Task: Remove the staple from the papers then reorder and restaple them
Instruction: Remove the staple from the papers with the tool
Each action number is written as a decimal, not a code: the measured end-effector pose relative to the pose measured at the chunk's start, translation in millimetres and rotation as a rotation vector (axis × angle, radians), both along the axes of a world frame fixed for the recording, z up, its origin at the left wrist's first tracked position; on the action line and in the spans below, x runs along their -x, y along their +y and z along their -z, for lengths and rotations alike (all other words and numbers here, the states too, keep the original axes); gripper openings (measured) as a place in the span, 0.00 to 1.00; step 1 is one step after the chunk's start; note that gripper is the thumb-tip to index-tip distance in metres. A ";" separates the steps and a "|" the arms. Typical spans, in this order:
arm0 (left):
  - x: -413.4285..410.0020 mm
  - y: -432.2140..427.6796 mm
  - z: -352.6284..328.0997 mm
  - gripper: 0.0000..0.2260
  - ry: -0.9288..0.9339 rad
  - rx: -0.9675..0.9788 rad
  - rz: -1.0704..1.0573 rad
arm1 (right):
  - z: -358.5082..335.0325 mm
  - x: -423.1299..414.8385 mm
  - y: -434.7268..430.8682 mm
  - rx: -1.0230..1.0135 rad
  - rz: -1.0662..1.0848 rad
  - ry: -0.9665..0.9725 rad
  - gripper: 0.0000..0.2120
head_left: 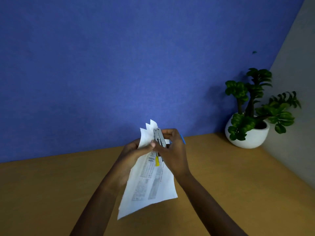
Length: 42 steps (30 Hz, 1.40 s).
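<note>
A few printed white papers hang in the air above the desk, their upper corners fanned apart. My left hand pinches them near the top, thumb on the front sheet. My right hand grips a small silver stapler with a yellow part at its lower end, and the stapler's metal head lies against the papers' upper corner. A blue bit of the stapler sticks out behind my right hand. No staple can be made out.
A brown wooden desk lies below the hands. A blue wall stands close behind. At the back right corner a green plant in a round white pot sits on the desk.
</note>
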<state>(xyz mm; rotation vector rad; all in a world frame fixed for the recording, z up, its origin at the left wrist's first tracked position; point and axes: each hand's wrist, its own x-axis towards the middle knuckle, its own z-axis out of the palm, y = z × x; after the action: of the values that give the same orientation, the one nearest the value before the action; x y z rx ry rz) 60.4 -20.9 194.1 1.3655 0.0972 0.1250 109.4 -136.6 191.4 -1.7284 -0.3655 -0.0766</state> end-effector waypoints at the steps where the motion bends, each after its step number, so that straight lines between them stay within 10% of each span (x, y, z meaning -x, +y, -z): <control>1: -2.4 -0.2 -0.6 0.06 0.031 -0.036 -0.089 | 0.3 0.4 1.4 -0.014 -0.019 0.029 0.17; 42: -15.8 12.8 -4.0 0.11 0.013 -0.339 -0.403 | -29.2 1.6 -17.3 0.433 -0.165 -0.173 0.15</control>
<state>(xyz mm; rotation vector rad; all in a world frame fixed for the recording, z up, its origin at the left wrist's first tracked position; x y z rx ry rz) 76.1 -8.1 198.1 1.6709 0.3763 0.4886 107.8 -153.8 220.6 -2.1168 -0.6906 -0.0278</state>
